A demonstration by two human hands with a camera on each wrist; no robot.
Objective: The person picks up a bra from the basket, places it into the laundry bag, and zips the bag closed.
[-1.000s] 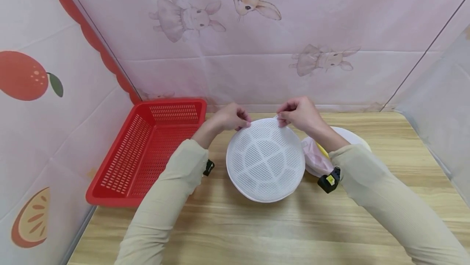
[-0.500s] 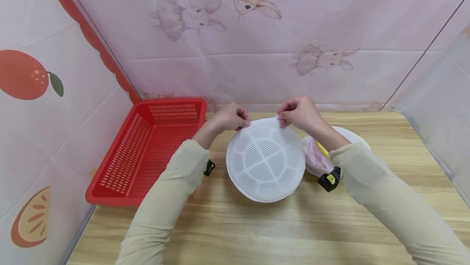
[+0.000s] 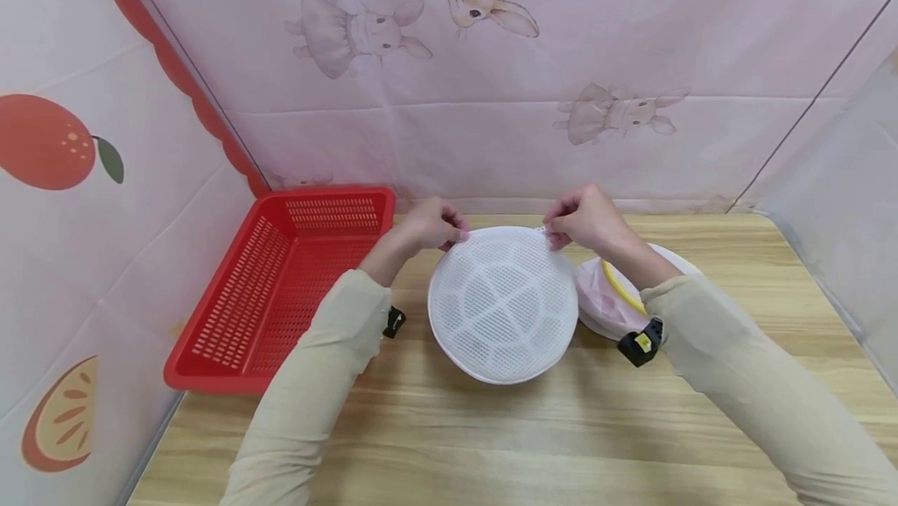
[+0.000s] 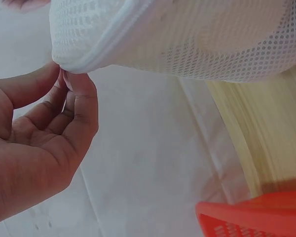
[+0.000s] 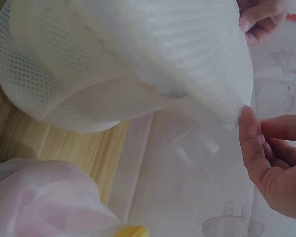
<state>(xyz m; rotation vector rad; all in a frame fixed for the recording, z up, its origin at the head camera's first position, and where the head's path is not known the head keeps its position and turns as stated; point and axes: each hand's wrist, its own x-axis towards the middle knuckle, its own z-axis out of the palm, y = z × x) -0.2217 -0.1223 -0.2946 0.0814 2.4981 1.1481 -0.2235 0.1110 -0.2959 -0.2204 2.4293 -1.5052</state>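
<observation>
A round white mesh laundry bag (image 3: 502,311) stands tilted over the middle of the table, its flat panelled face turned towards me. My left hand (image 3: 438,224) pinches the upper left of its rim between thumb and fingers, as the left wrist view shows up close. On the other side, my right hand (image 3: 585,217) pinches the upper right edge, where a small piece of zip or trim sticks out. Seen from the right wrist, the bag's mesh side (image 5: 84,74) bulges out behind the face, with the right fingertips (image 5: 247,121) at its edge.
To the left is a red plastic basket (image 3: 281,206) with slotted walls. A pinkish-white mesh bag with yellow trim (image 3: 609,299) lies at the right, partly under my right forearm. A printed cloth wall (image 3: 421,139) rises directly behind the table (image 3: 491,444).
Both hands stay on the bag's rim but have moved apart, the left a little leftward and the right rightward. The bag has shifted slightly left, and more yellow trim shows at the right.
</observation>
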